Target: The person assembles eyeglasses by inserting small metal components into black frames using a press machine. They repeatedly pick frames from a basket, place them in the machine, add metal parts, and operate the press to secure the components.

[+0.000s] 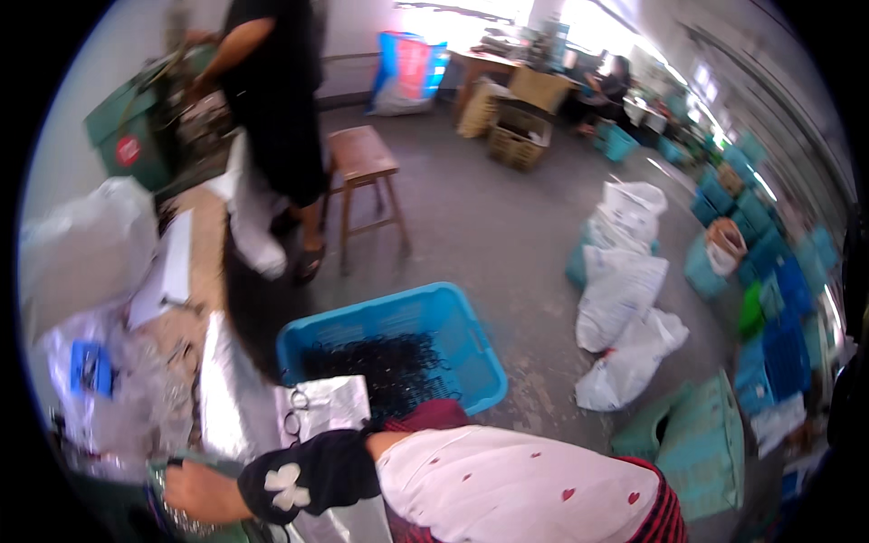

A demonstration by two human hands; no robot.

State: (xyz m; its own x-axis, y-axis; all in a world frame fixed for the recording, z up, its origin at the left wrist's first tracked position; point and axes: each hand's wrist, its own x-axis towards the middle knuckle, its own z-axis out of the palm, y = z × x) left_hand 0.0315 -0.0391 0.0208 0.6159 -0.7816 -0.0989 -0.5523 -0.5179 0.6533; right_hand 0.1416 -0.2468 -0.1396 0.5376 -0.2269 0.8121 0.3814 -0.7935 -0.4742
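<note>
Checking in from the remote feed, biggest stuff first. The grey floor [507, 226] takes up most of the view. There are white sacks [625, 290] toward its right side, and a wooden stool [362, 154] toward the far end. Another person in black [272, 90] is busy at a green machine [127, 127] over there, and that's their hands, not mine.

On the left is the table [208, 235], cluttered with clear plastic bags [90, 362] along its left edge. A blue basket [453, 312] sits on the floor just off the table's near right corner, holding a decent heap of black rings [389, 362]. A silver foil bag [330, 403] lies flat right beside the basket, with a couple of loose rings [297, 409] on top of it.

How far along? My guess is somewhere in the middle. There's still a big pile in the basket and only a few pieces out on the foil, so I reckon plenty is left.

The left grip [190, 493] is at the near left corner, black sleeve cover on. Its fingers are curled against a greenish rim [167, 466], with something shiny bunched under it. I honestly can't tell if it's clamped on anything or just resting there, it's too blurry. The black rings are up and to the right of it, well apart, with the foil bag in between. The right grip is out of shot.
</note>
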